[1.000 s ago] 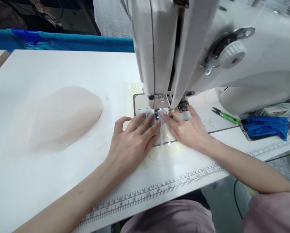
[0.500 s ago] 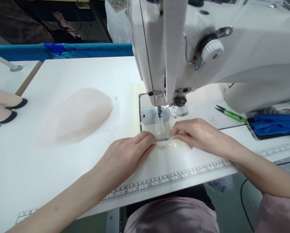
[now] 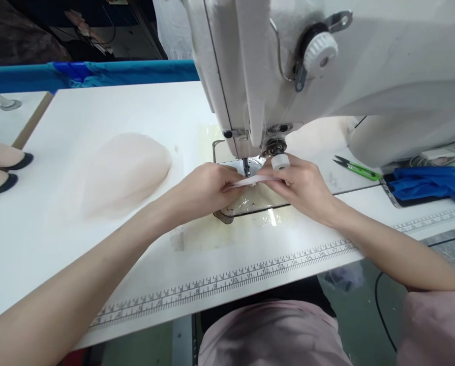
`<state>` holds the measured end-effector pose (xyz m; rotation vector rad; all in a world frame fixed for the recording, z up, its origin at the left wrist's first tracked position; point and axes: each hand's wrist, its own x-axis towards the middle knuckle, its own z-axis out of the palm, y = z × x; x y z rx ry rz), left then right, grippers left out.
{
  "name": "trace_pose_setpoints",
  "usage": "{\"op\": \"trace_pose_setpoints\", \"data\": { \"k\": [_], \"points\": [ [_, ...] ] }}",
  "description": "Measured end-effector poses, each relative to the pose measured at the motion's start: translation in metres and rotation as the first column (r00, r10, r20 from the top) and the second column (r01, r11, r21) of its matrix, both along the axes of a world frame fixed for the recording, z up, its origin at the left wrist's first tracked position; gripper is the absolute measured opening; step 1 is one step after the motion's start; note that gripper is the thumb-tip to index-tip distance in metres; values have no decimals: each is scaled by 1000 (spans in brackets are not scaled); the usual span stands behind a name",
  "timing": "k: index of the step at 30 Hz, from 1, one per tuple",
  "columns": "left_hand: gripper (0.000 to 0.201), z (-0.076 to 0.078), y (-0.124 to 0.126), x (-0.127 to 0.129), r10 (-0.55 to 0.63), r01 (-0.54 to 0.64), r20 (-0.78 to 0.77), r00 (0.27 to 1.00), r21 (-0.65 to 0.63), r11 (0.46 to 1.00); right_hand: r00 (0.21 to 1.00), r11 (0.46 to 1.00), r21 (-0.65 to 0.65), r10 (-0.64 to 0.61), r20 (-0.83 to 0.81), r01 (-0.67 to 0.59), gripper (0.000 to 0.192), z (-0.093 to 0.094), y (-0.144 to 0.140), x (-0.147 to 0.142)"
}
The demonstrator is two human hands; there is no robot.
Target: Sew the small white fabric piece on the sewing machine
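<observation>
A narrow strip of thin white fabric (image 3: 253, 180) is stretched between my two hands, just in front of the sewing machine's presser foot (image 3: 246, 166). My left hand (image 3: 212, 187) pinches its left end, fingers closed. On the other side my right hand (image 3: 301, 185) is closed on the right end, its fingertips partly behind the white knob under the machine head (image 3: 227, 76). Below the strip, the metal needle plate (image 3: 250, 203) shows under clear film. Whether the strip touches the foot I cannot tell.
A pale, sheer fabric piece (image 3: 128, 173) lies flat at left on the white table (image 3: 135, 264). Green thread snips (image 3: 359, 169) and a blue cloth (image 3: 433, 184) on a phone-like device lie at right. Two beige, black-tipped objects (image 3: 6, 165) stick in from the left edge.
Both hands have lifted the white strip and moved it away from me, closer to the presser foot. The view has shifted slightly, and more of the needle plate shows.
</observation>
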<state>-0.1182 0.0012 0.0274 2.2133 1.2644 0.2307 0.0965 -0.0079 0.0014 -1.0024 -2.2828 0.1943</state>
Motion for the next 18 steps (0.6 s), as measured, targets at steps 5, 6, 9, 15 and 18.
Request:
{"op": "trace_pose_setpoints", "data": {
  "k": [5, 6, 9, 15, 18],
  "points": [
    [40, 2, -2, -4, -42, 51, 143, 989, -60, 997, 998, 999, -36, -38, 46, 40, 22, 3, 1, -2],
    [43, 2, -3, -5, -48, 58, 167, 985, -57, 997, 998, 997, -63, -30, 48, 33, 21, 3, 0, -2],
    [46, -4, -12, -7, -104, 100, 183, 978, 29, 995, 997, 992, -127, 19, 68, -10, 19, 5, -4, -2],
    [19, -28, -43, -3, -174, 241, -168, 970, 736, 632, 956, 974, 120, 156, 250, -191, 15, 4, -13, 1],
    [20, -30, -55, -1, -75, 302, -305, 949, 817, 492, 943, 955, 198, 158, 292, -221, 19, 4, -16, 0]
  ]
}}
